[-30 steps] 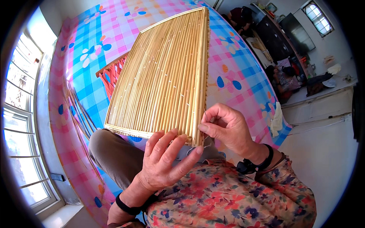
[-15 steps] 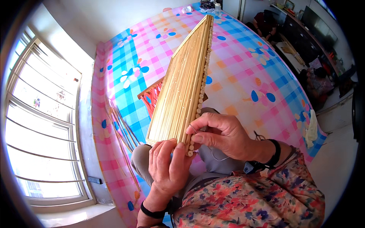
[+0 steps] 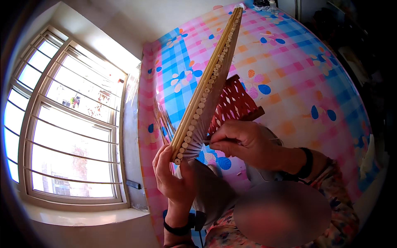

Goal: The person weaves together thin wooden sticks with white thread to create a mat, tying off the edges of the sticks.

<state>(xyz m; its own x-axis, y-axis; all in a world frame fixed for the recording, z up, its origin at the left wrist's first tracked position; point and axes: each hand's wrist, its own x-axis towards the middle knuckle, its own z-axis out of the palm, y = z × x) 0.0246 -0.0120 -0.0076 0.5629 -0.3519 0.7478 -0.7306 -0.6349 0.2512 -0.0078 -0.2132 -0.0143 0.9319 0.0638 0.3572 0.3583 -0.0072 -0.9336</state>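
Observation:
A pale reed panel point(image 3: 199, 105) stands tilted nearly edge-on, with the round cut ends of its sticks in a row along the edge. My left hand point(image 3: 169, 173) grips its near lower corner, fingers wrapped round it. My right hand point(image 3: 235, 142) is just right of the panel with thumb and forefinger pinched on a thin pale strand, perhaps thread or wire, that runs toward the stick ends. A red woven piece point(image 3: 233, 103) with dark bars lies behind the panel, partly hidden by it.
A checked flowered sheet point(image 3: 289, 87) covers the surface around me. Long thin sticks point(image 3: 162, 122) lie left of the panel. A barred window point(image 3: 74, 136) is on the left. At the far edge are a jar point(image 3: 273, 7) and a dark bundle. The right background is dim.
The panel has turned from showing its flat face to nearly edge-on, its lower end moving left with my left hand. My pinching right hand has turned with it. The view has shifted too.

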